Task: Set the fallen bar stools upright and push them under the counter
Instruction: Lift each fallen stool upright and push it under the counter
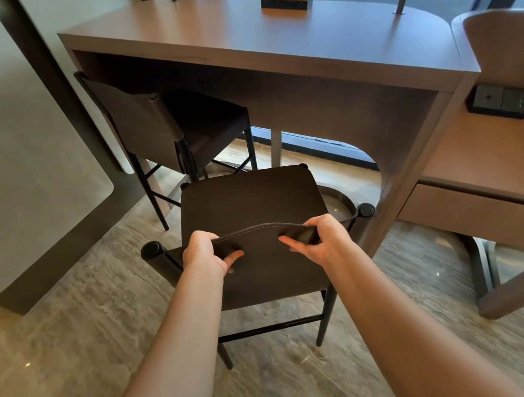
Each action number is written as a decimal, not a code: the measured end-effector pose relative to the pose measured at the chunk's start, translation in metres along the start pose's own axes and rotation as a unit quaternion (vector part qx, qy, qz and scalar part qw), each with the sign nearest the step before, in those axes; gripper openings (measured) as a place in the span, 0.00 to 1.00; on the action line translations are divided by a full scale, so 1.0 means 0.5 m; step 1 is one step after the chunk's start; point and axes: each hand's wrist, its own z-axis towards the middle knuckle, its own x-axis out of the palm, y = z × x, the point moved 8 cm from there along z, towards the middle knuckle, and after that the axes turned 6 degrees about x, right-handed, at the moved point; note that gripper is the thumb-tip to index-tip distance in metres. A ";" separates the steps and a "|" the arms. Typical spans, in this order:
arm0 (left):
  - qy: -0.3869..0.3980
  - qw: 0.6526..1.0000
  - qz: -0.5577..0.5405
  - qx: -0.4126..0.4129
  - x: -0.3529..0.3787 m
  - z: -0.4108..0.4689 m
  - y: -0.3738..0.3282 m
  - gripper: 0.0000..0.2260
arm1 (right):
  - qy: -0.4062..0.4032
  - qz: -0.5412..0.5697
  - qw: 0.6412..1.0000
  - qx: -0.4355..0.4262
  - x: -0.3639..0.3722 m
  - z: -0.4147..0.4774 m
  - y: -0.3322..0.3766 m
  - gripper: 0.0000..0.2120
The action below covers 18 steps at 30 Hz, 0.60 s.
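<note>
Head view: my left hand (206,255) and right hand (320,240) grip the upright stool (251,203) backrest; the counter (263,43) opening lies straight ahead, toward upper frame.

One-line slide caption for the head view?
Left hand and right hand grip the backrest of an upright bar stool at the counter; second stool sits under it.

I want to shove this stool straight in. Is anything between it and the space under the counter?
Nothing visible blocks it. The held stool faces the open gap under the counter, between the tucked stool and the side panel.
</note>
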 end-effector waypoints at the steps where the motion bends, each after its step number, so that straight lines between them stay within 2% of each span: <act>1: 0.000 1.000 0.000 -0.001 0.003 0.001 -0.007 0.20 | 0.001 -0.004 1.000 -0.001 0.005 0.000 0.005 0.10; 8: 0.035 0.997 0.042 0.058 0.034 0.015 -0.064 0.22 | 0.002 -0.042 0.998 -0.039 0.041 0.011 0.034 0.11; 12: 0.004 0.999 0.040 0.009 0.039 0.011 -0.081 0.21 | -0.006 -0.033 0.998 -0.045 0.063 0.019 0.054 0.12; 18: 0.043 0.998 0.044 0.000 0.069 0.021 -0.113 0.17 | -0.039 -0.044 0.998 -0.037 0.107 0.023 0.087 0.09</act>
